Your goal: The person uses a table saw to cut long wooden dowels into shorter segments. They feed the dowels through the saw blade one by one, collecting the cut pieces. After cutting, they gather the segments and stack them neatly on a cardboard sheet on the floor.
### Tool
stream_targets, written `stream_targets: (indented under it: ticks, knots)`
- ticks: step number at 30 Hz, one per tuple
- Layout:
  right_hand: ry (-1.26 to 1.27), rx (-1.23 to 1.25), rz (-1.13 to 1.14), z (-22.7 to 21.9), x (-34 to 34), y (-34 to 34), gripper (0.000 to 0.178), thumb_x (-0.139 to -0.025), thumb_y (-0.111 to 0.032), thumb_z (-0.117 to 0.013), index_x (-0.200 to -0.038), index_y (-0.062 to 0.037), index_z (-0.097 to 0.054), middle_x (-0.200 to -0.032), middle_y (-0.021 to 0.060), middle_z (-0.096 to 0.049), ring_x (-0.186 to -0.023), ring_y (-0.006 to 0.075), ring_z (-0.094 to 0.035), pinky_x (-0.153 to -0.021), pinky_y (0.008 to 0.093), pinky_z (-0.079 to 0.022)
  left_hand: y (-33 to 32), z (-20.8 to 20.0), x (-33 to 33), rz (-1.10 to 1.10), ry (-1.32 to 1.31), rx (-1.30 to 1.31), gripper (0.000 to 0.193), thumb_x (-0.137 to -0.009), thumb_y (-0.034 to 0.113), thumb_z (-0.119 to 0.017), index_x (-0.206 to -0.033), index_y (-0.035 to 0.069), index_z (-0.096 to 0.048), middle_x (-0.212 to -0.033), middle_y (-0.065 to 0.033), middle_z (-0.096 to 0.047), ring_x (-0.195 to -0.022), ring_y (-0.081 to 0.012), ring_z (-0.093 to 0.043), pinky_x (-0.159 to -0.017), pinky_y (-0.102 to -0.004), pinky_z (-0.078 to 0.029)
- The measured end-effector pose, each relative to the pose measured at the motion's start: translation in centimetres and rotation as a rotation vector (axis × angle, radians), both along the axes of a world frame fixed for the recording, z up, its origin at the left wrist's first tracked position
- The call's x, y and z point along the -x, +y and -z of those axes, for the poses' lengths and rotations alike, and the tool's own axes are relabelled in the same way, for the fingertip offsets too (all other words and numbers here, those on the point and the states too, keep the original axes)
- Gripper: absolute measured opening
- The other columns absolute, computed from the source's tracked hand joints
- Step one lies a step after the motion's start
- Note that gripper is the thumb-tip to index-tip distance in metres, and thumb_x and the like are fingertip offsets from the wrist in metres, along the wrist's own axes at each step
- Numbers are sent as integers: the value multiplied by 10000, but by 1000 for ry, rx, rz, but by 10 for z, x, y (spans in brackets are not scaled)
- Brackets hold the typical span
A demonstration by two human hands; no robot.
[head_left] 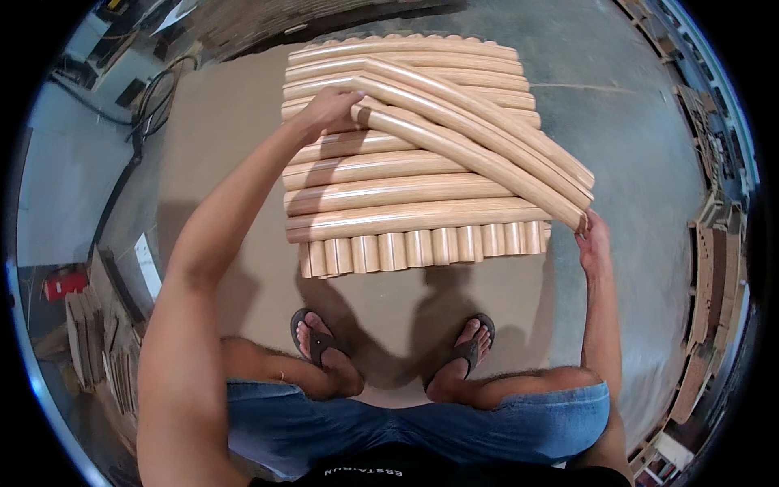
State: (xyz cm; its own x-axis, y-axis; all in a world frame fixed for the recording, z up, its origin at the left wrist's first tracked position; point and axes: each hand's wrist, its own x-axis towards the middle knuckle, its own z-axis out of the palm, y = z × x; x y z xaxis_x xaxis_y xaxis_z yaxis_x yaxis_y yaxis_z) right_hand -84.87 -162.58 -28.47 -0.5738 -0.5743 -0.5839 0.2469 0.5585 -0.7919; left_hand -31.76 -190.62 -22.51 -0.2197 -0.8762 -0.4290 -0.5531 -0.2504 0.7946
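Note:
Three light wood-grain, rounded moulding strips lie diagonally across the top of a stack of matching strips [406, 166]. The nearest diagonal strip [475, 154] is between my two hands. At its upper left end my left hand [333, 111] is closed, with the fingertips by the strip's end and partly hidden. My right hand [595, 239] grips its lower right end, which juts past the stack's right side. Behind it, the other two diagonal strips [479, 105] run side by side. Beneath the top layer, a crosswise layer of strips [393, 252] shows its ends toward me.
The stack stands on a brown sheet [219, 114] over a grey floor [625, 162]. Black cables [154, 105] hang at the left. Wooden pieces [85, 341] lean at the lower left, and pallets [714, 268] line the right. My sandalled feet [320, 341] are just in front of the stack.

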Motion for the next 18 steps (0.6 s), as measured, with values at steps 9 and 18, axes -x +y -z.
stream_targets:
  ticks: [9,18]
  knots:
    - [93,73,19,-47,-47,40,375,-991,-321,-587,-1272,-73,-610,-1198,41,-626,-1111,168,-558,-1008,385,-412,116,-60,-80,41,145,-149,484,-1048,371,-510,-1310,-31,-570,-1284,-101,-607,-1257,-194,-518,-1157,-363,-329]
    - [161,50,-256,-38,-133,12,448,-949,-172,-542,-1332,54,-596,-1104,65,-677,-966,129,-586,-883,286,-459,302,-16,-157,-588,404,-235,584,-1042,298,-506,-1486,-72,-425,-1523,-190,-462,-1441,-260,-392,-1226,-384,-224]
